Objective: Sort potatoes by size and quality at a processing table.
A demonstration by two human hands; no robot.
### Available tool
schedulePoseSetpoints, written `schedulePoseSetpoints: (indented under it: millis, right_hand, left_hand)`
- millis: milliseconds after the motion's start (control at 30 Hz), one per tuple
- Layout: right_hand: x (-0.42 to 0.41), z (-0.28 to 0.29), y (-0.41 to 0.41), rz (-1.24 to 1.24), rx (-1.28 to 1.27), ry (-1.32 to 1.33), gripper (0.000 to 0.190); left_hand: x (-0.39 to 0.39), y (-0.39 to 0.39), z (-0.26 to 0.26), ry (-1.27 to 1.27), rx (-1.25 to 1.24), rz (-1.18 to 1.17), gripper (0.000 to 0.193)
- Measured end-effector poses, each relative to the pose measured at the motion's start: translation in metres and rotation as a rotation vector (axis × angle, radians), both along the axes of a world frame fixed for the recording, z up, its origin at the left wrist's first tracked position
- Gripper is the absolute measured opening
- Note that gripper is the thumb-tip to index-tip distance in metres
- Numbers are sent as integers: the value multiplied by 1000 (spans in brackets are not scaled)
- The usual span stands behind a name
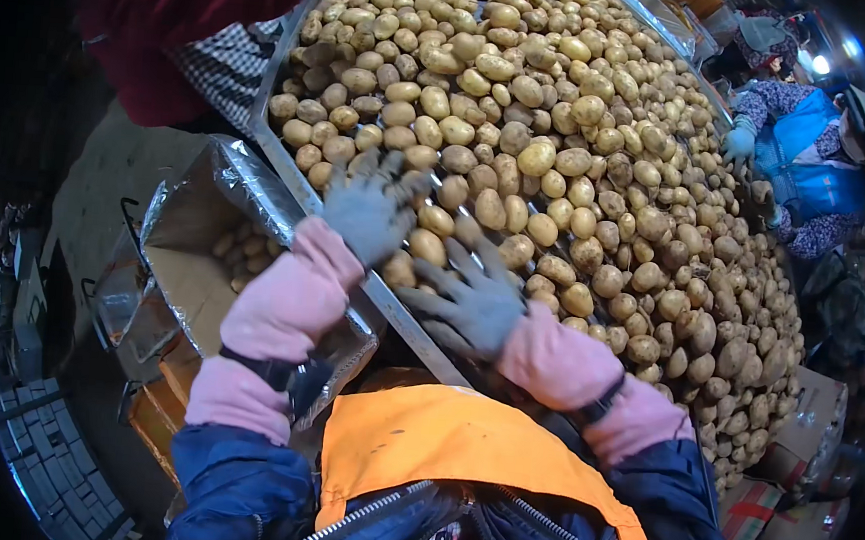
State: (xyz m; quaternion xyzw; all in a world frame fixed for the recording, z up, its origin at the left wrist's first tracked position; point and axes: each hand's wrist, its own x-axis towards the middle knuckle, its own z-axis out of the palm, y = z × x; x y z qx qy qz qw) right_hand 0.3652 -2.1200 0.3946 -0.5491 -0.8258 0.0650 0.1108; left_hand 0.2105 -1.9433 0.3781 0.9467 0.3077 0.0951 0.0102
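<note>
A large heap of potatoes (pixel 575 160) covers the metal sorting table (pixel 413 325) before me. My left hand (pixel 370 211), in a grey work glove, lies over potatoes close to the table's metal rim, fingers spread and somewhat blurred. To its right, my right hand (pixel 479 297) wears a similar glove. Its fingers are apart and point leftward, touching or hovering just over the potatoes by the rim. A few loose potatoes, among them a pale one (pixel 428 246), sit between the two hands. I see nothing gripped in either hand, though the undersides are hidden.
Left of the rim stands a cardboard box (pixel 182 294) lined with clear plastic, with potatoes inside. A person's dark red sleeve (pixel 194 27) reaches in at upper left. Across the heap, a co-worker in a blue apron (pixel 805 161) handles potatoes. More cartons (pixel 805 424) stand at right.
</note>
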Motion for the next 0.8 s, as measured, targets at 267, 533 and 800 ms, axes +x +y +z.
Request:
schedulePoseSetpoints:
  millis: [267,533,800]
  right_hand:
    - [-10,5,67,76,3,139,55]
    - [115,2,79,-514,354,-193,58]
    - [73,32,-53,-343,-90,-80,66]
  left_hand:
    - [-23,95,-10,-987,-1114,140,39]
    - [-52,-30,8,-811,-248,88,32]
    - [-46,-127,16,-365,-424,-328,34]
